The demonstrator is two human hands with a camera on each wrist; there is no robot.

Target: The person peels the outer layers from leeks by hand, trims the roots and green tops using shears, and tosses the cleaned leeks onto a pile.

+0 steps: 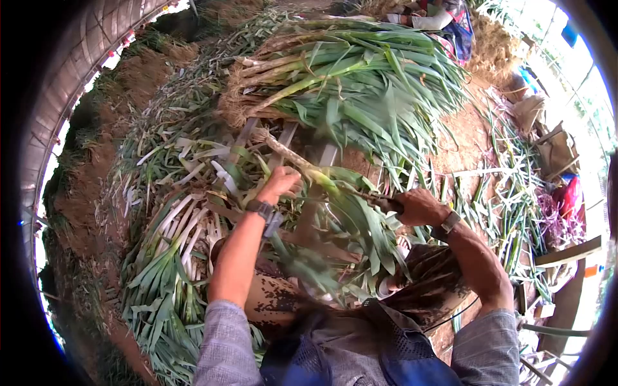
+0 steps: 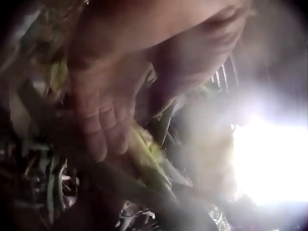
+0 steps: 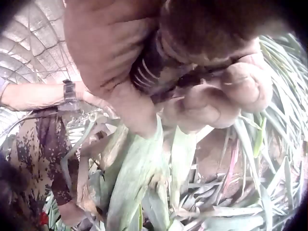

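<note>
In the head view a single leek (image 1: 293,157) lies slantwise in front of the person, roots up and left, leaves toward the right hand. My right hand (image 1: 421,207) grips the dark handle (image 3: 149,72) of a knife, whose blade (image 1: 360,193) overlaps the leek's leaves. The right thumb lies against a broad green leaf (image 3: 137,178) in the right wrist view. Just below the leek's white shaft is my left hand (image 1: 282,183). The left wrist view shows its fingers (image 2: 98,125) fairly straight, beside a yellow-green leaf (image 2: 147,154).
A large pile of untrimmed leeks (image 1: 360,83) lies ahead on metal bars (image 1: 283,138). Trimmed leeks (image 1: 177,244) are heaped at the left knee. Leaf scraps cover the ground at left and right. Another person's sleeve (image 1: 434,20) shows at the top.
</note>
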